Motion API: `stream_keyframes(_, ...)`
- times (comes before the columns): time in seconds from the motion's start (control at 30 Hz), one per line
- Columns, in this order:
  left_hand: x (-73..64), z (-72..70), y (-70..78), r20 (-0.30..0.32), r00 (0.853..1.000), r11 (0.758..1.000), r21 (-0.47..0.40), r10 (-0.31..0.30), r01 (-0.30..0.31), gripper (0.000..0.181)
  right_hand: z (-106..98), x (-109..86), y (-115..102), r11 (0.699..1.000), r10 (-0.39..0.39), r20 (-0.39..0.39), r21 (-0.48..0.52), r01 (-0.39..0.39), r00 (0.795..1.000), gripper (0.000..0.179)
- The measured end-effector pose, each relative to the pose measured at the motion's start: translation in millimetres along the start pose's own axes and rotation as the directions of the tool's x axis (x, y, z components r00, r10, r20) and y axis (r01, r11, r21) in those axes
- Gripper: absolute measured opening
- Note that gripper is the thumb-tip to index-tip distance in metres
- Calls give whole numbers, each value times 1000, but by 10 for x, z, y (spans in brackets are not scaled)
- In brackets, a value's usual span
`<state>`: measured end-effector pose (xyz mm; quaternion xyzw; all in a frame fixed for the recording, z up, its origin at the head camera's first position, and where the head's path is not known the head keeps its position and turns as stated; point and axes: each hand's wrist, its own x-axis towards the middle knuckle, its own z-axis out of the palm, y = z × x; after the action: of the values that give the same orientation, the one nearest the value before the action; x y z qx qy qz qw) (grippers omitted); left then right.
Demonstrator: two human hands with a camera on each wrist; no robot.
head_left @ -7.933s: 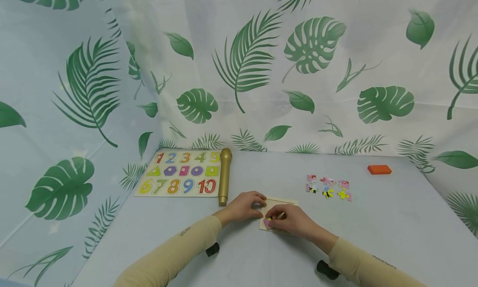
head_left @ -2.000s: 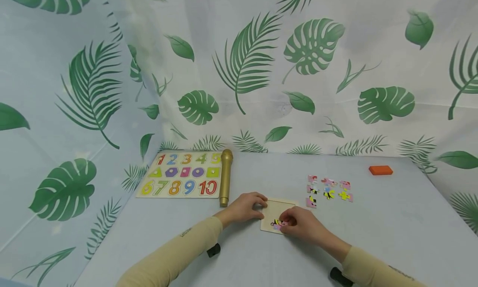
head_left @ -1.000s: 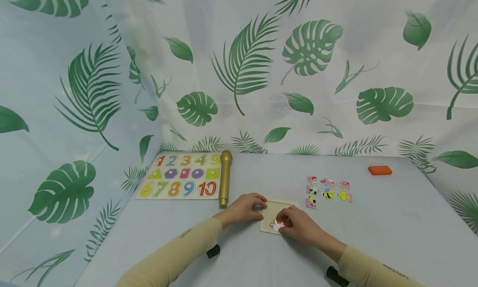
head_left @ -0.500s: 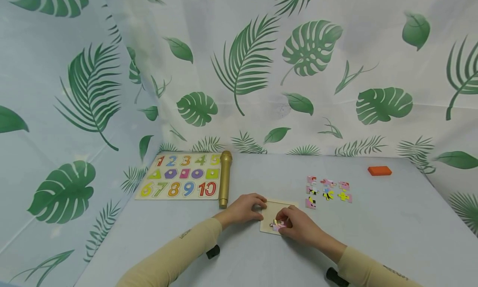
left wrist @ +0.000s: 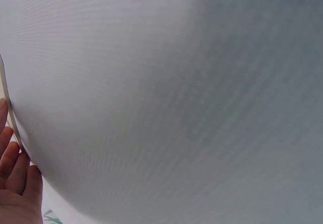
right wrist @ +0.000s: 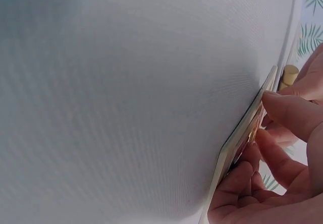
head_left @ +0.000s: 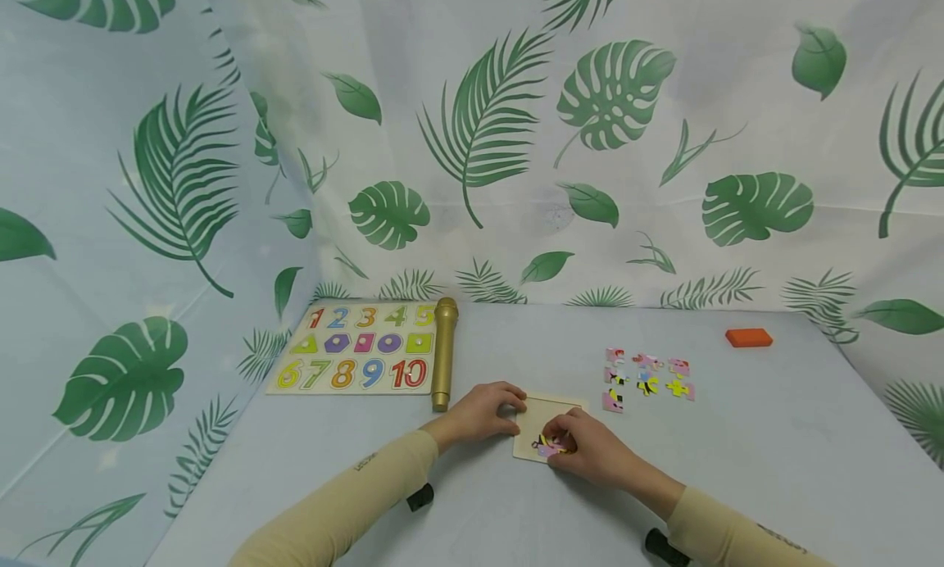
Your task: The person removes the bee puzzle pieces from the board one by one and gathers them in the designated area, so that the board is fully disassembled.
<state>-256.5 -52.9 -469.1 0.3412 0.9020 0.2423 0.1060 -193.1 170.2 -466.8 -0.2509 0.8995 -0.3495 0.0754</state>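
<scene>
A small wooden puzzle tray lies on the table between the hands. My left hand rests its thumb and fingertips against the tray's left edge; in the left wrist view, the fingers lie along that edge. With thumb and fingers my right hand pinches a pink jigsaw piece with yellow and black on it, low over the tray. The fingers cover part of it. Several loose jigsaw pieces, pink and yellow, lie in rows right of the tray.
A number-and-shape board lies at the back left, with a gold microphone along its right side. An orange block lies at the far right. A leaf-print cloth hangs behind the table.
Since 7.9 seconds ago, one more piece lies at the lower left of the loose group. My right hand has recently shifted slightly left, turning its piece. The left hand stays at the tray.
</scene>
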Motion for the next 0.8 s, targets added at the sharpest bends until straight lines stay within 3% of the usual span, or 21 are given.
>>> stream_keyframes(0.4,19,10,-21,-1,1000,1000,7,4,-4,33,-16,13,57,999,-52,-1,15,52,999,24)
stream_keyframes(0.8,14,2,-3,-3,1000,1000,9,1,-1,33,3,-1,28,1000,-1,-28,29,2,1000,25)
